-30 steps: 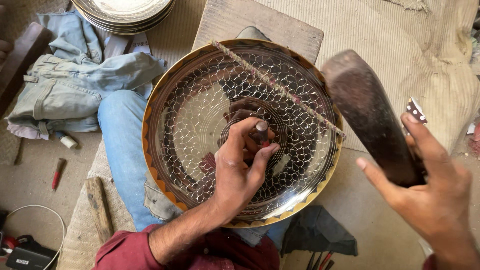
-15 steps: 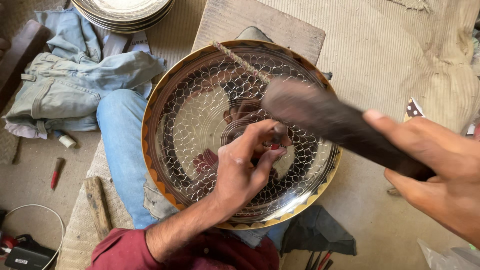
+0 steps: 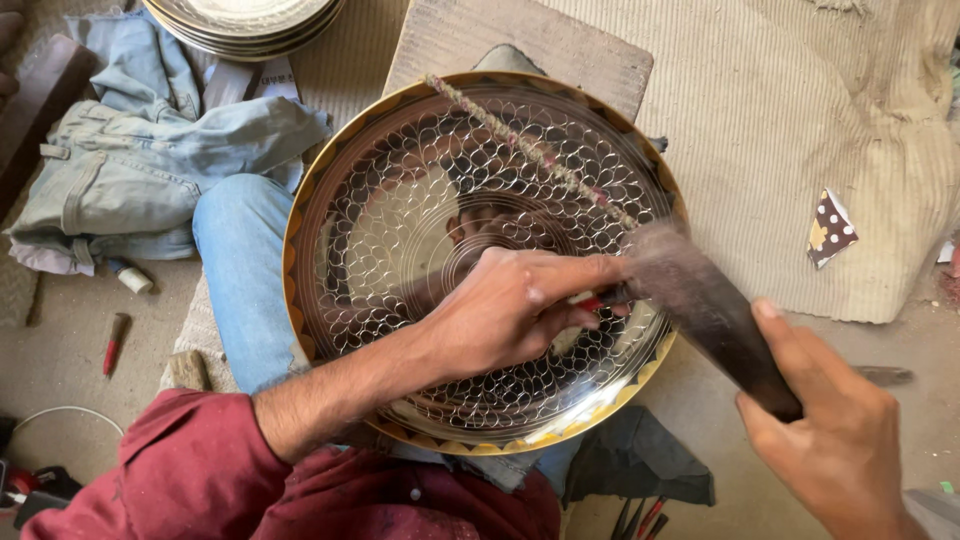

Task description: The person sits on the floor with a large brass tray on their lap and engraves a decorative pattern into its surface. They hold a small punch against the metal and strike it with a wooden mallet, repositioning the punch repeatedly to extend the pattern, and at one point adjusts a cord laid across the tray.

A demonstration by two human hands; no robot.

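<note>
A large round metal plate (image 3: 400, 210) with a scale-like engraved pattern and a gold rim rests on my lap. My left hand (image 3: 510, 310) lies on the plate's right side, fingers pinched around a small chisel (image 3: 590, 300) with a red band, tip on the metal. My right hand (image 3: 835, 440) grips the handle of a dark wooden mallet (image 3: 700, 300), whose blurred head sits right at the chisel's top. A frayed cord (image 3: 520, 145) lies diagonally across the plate's upper part.
A wooden block (image 3: 520, 40) sits under the plate's far edge. A stack of plates (image 3: 240, 20) stands at top left beside crumpled jeans (image 3: 130, 170). A beige ribbed cloth (image 3: 800, 130) covers the right; small tools (image 3: 115, 340) lie on the floor at left.
The mallet has swung down from raised at the right onto the chisel's top. My left hand has shifted rightward across the plate with the chisel.
</note>
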